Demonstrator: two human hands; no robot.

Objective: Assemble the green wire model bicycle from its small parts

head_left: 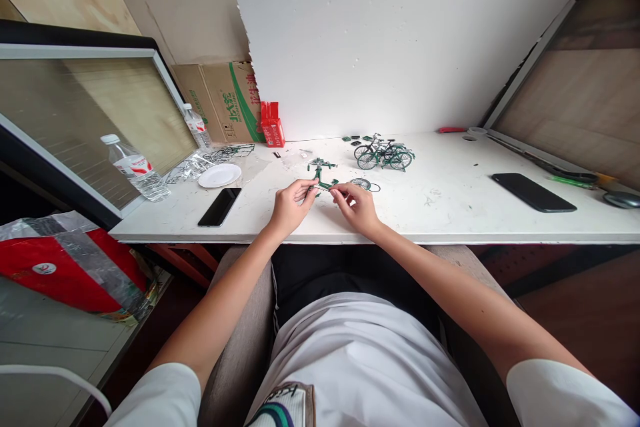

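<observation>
Between my two hands is a green model bicycle frame (325, 185), with its handlebar end pointing away from me. My left hand (294, 203) pinches it on the left side, thumb and fingers together. Fingertips of my right hand (357, 207) close on its right end; any small part between them is too small to make out. Just beyond my right hand lies a loose spoked wheel (361, 183) beside a thin black ring (374, 187). Farther back stand assembled model bicycles, a green one (385, 159) in front of a black one (374, 145).
A phone (220, 207), a white plate (220, 175) and cut-off part sprues (200, 163) lie to the left, near water bottles (135, 167). A red box (273, 127) stands at the back. On the right are a black phone (534, 192) and a mouse (621, 199).
</observation>
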